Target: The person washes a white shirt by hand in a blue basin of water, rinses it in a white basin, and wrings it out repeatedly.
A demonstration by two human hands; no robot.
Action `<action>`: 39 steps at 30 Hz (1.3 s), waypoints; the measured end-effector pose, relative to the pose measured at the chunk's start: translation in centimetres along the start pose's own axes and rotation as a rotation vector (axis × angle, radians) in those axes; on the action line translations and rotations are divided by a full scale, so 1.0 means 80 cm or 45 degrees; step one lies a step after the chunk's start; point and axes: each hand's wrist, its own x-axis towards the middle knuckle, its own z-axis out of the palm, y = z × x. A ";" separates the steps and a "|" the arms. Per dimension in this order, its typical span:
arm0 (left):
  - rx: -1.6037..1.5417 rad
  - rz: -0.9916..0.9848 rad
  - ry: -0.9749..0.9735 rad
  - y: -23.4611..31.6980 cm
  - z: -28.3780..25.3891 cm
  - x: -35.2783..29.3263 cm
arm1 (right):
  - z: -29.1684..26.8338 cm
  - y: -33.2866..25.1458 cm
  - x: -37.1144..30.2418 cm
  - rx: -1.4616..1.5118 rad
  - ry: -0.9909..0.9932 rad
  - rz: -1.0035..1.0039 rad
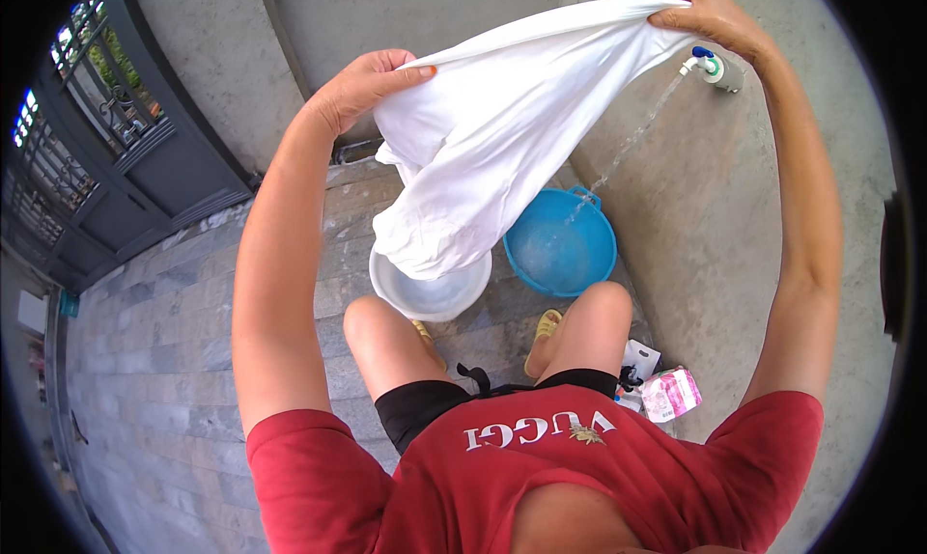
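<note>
White cloth: we see it (512,120) stretched across the upper centre of the frame, its folds falling toward the white basin (435,313) at centre.
Left hand: at upper left of centre, it (372,86) grips one end of the top edge, fingers pinched on the fabric.
Right hand: at the upper right, it (713,15) has its fingers gripping the opposite corner; held at two points, we judge, the edge spreads taut.
White basin: placed beneath the hanging end, likely to catch drips; we cannot tell whether the cloth touches its water.
Blue basin: right of centre, just beside the white one, it (591,269) sits where the stream (632,141) from the wall tap (712,64) lands.
Pink package: lower right, it (671,395) lies behind the knee, apparently away from the splash.
</note>
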 end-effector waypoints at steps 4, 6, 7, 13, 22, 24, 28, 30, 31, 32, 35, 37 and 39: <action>0.358 0.058 0.462 0.048 -0.054 -0.015 | 0.023 0.002 -0.004 0.468 -0.351 -0.126; 0.496 0.132 0.518 0.058 -0.076 -0.017 | 0.027 0.002 -0.001 0.562 -0.372 -0.136; 0.544 0.172 0.539 0.059 -0.084 -0.017 | 0.026 0.001 0.001 0.601 -0.383 -0.142; 0.426 0.340 0.669 0.067 -0.110 -0.001 | -0.020 -0.011 0.002 0.406 -0.046 -0.069; 0.479 0.450 0.784 0.131 -0.123 -0.011 | -0.038 0.022 0.007 0.372 0.346 -0.040; 0.546 0.486 0.829 0.142 -0.111 -0.011 | -0.042 0.028 0.005 0.301 0.331 -0.035; 0.706 0.512 0.837 0.162 -0.112 -0.016 | -0.046 0.028 0.004 0.283 0.362 -0.029; 0.707 0.511 0.823 0.165 -0.109 -0.011 | -0.045 0.026 0.003 0.252 0.412 -0.004; 0.686 0.495 0.815 0.164 -0.108 -0.015 | -0.041 0.021 0.001 0.239 0.440 0.018; 0.655 0.484 0.802 0.160 -0.110 -0.010 | -0.038 0.021 0.000 0.196 0.434 0.054; 0.701 0.387 0.695 0.136 -0.161 0.011 | -0.027 0.021 0.006 0.123 0.403 0.126; 0.651 0.393 0.713 0.120 -0.142 0.031 | -0.037 0.022 0.002 0.024 0.360 0.168; 0.675 0.368 0.734 0.128 -0.136 0.033 | -0.034 0.030 0.002 0.060 0.376 0.072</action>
